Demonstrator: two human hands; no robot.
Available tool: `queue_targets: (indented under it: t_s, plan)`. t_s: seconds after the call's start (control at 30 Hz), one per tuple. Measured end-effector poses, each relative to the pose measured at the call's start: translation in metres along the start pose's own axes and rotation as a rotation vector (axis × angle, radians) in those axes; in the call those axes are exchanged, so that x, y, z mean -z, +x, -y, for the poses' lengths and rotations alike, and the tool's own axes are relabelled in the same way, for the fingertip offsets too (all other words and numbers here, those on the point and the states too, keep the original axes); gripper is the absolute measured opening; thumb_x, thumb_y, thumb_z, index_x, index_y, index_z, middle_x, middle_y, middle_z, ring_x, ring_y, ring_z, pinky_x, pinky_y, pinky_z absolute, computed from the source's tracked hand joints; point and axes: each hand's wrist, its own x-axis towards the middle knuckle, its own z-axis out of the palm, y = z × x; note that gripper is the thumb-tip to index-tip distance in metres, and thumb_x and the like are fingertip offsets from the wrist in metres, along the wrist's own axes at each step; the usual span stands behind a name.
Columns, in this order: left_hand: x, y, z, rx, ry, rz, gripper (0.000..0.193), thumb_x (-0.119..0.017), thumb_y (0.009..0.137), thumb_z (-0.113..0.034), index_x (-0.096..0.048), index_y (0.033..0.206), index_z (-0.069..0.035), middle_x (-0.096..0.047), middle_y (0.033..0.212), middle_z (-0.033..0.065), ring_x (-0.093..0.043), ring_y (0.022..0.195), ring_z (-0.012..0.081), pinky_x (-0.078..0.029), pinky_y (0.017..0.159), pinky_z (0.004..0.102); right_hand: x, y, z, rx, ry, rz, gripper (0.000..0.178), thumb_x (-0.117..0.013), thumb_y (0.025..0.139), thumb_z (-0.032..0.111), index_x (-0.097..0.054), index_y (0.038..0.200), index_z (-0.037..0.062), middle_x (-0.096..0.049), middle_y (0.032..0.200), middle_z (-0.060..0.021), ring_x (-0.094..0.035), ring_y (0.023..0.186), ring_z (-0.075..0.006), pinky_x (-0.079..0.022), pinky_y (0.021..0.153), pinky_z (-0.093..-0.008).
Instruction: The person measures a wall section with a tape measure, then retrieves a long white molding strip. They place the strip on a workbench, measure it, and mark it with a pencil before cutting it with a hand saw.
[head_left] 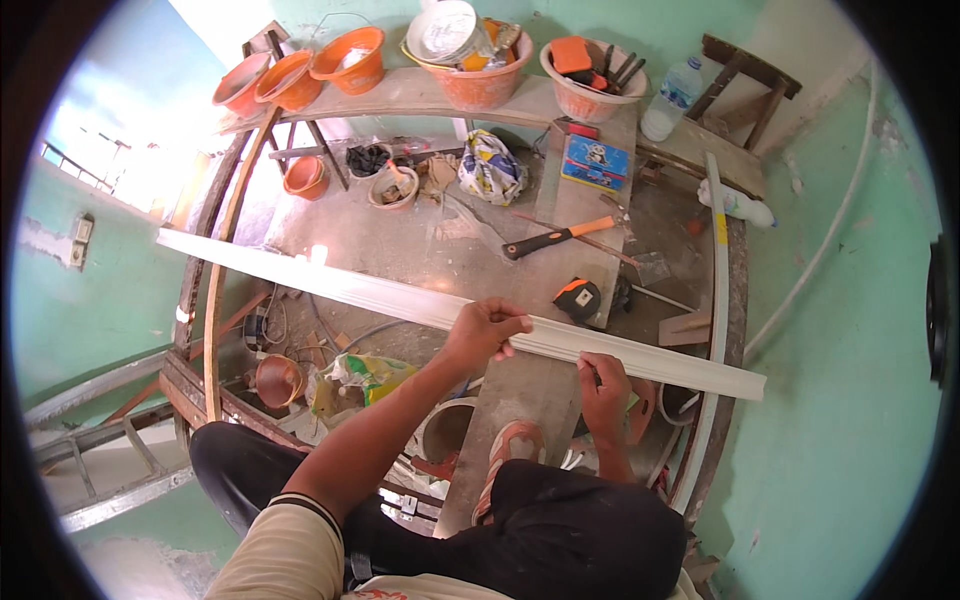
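Evidently the long white ribbed strip of moulding (380, 297) is the piece in hand. It lies slantwise in front of the person, from over the pale wooden batten (213, 330) at left to past the light metal rail (718, 300) at right.

Left hand (488, 332): at mid-strip, grip drawn nearly closed; whether it pinches the strip or something small, cannot tell. Right hand (605, 385): at the near edge, grip half curled; hold unclear.

Good practice, as judged: spread the hands wider, press lightly, since so slender a length may flex or twist; watch both overhanging ends.

Farther out: black-and-orange tape measure (577, 299) just beyond, near enough to snag; black-and-orange-handled tool (560, 238), likely a hammer, best kept clear.
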Motion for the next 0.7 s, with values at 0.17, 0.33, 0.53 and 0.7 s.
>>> queue_targets:
  t_s: [0.17, 0.33, 0.53, 0.7]
  plan:
    - [0.006, 0.003, 0.011, 0.057, 0.141, -0.099, 0.030, -0.074, 0.093, -0.032, -0.066, 0.090, -0.003, -0.065, 0.067, 0.0012, -0.050, 0.047, 0.0033, -0.039, 0.039, 0.0215, 0.003, -0.014, -0.007, -0.127, 0.047, 0.066, 0.010, -0.074, 0.086, 0.007, -0.070, 0.094, 0.0035, -0.068, 0.082, -0.0092, -0.064, 0.075, -0.0268, -0.050, 0.071, -0.0362]
    - [0.010, 0.012, 0.025, 0.114, 0.223, -0.122, 0.030, -0.072, 0.094, -0.030, -0.067, 0.091, -0.001, -0.062, 0.066, 0.0018, -0.051, 0.049, 0.0053, -0.042, 0.044, 0.0232, -0.002, -0.016, -0.011, -0.101, 0.061, 0.058, 0.010, -0.074, 0.086, 0.007, -0.069, 0.094, 0.0035, -0.067, 0.080, -0.0083, -0.064, 0.073, -0.0248, -0.049, 0.070, -0.0356]
    - [0.008, 0.023, 0.060, -0.066, -0.037, -0.109, 0.023, -0.070, 0.095, -0.018, -0.068, 0.103, 0.003, -0.068, 0.082, 0.0057, -0.059, 0.057, 0.0087, -0.047, 0.047, 0.0233, -0.005, -0.015, -0.011, -0.083, 0.070, 0.082, 0.010, -0.074, 0.086, 0.007, -0.069, 0.094, 0.0041, -0.068, 0.082, -0.0085, -0.065, 0.074, -0.0251, -0.050, 0.072, -0.0365]
    - [0.008, 0.014, 0.052, 0.010, 0.130, -0.082, 0.021, -0.071, 0.093, -0.017, -0.068, 0.103, 0.002, -0.070, 0.084, 0.0060, -0.061, 0.058, 0.0087, -0.049, 0.048, 0.0232, -0.006, -0.017, -0.011, -0.067, 0.060, 0.109, 0.010, -0.073, 0.086, 0.007, -0.069, 0.094, 0.0045, -0.069, 0.084, -0.0088, -0.066, 0.075, -0.0254, -0.050, 0.072, -0.0367]
